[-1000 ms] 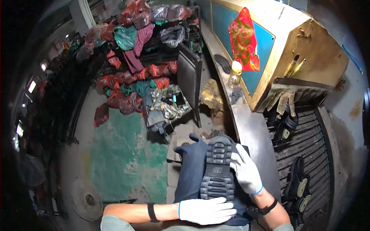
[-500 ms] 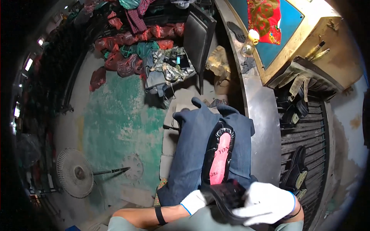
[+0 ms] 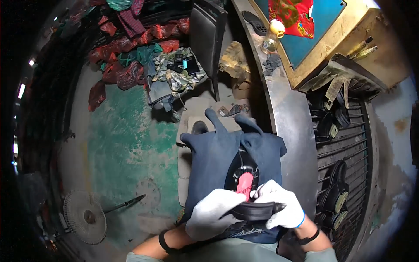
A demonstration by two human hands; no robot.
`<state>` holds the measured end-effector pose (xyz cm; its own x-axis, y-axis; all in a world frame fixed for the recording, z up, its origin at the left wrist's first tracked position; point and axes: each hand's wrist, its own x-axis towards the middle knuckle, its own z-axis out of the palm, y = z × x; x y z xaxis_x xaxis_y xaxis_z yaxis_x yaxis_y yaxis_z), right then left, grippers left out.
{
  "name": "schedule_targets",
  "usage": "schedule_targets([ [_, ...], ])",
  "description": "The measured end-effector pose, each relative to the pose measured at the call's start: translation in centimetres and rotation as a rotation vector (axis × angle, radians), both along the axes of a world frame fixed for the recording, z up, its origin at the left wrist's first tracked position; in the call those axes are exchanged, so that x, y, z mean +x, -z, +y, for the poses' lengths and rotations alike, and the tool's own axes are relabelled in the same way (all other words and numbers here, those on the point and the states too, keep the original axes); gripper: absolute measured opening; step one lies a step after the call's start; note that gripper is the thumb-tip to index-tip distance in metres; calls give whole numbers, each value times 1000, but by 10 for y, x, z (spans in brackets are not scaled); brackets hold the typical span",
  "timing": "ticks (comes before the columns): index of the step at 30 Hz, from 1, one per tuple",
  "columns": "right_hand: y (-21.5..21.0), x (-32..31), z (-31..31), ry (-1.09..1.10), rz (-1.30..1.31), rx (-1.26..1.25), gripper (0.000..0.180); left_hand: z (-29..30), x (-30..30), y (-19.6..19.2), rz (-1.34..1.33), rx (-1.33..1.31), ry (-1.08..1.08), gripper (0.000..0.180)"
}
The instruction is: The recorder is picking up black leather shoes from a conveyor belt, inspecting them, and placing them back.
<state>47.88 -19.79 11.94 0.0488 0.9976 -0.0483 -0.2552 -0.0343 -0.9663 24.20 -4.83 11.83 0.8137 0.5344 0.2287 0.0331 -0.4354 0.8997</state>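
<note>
I saw the dark blue apron [image 3: 214, 161] spread over the lap, its right edge beside the metal bench [image 3: 290, 131]; on its near end lay the black shoe [image 3: 246, 192], red insole up; my left hand [image 3: 213, 214] and right hand [image 3: 279, 209], white-gloved, had fingers curled tight on its heel; I judged inspection under way, the next move needing a firm turn.

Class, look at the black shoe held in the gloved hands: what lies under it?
Under the black shoe lies a dark blue cloth over the person's lap. The gloved left hand and right hand hide the cloth's near part.
</note>
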Motion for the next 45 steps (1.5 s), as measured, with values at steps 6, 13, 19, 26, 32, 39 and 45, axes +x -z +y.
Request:
schedule_targets([
  [6,12,-36,7,459,-184,-340,61,11,18,-2,227,-154,-227,53],
  [13,-4,-1,34,386,-524,-557,62,64,41,-14,643,-122,-133,47],
  [19,-5,-36,21,459,-864,-126,70,14,36,-11,305,232,-182,31],
  [26,-45,-79,-16,605,-1084,165,66,-34,-2,-86,216,171,-347,87],
  [32,-47,-96,-35,516,-711,202,49,-64,-8,-108,46,-204,-461,80],
  [39,19,-58,-68,410,1278,-194,90,-82,-3,-56,200,420,-178,106],
  [45,73,-54,-67,450,1114,-443,68,-69,-2,-22,171,387,307,66],
])
